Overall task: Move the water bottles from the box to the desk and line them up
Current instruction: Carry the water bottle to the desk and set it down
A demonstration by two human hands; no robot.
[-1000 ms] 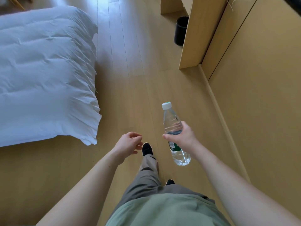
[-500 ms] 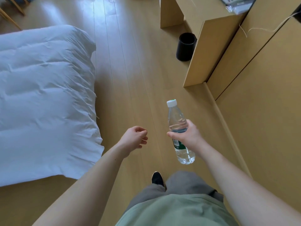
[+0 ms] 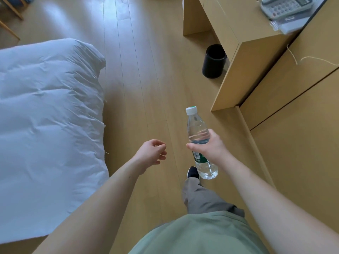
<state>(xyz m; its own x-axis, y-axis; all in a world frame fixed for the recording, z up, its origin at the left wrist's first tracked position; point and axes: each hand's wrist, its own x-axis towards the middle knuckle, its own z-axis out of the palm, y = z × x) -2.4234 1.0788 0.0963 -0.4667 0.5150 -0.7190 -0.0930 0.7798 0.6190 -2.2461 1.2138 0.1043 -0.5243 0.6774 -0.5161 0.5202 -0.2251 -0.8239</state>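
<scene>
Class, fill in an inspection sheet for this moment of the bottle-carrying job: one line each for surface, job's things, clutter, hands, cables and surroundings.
Surface: desk, light wood, far right; only part of its top shows.
Job's things: one water bottle, capped, nearly upright, carried above the floor; the box is not in view.
Clutter: telephone and papers on the desk's right end.
Hands: right hand grips the bottle around its middle; left hand loosely curled, holding nothing.
Cables: thin pale cord trails over the cabinet beside the desk.
Surroundings: wooden floor, bed with white duvet on the left, black bin under the desk.
</scene>
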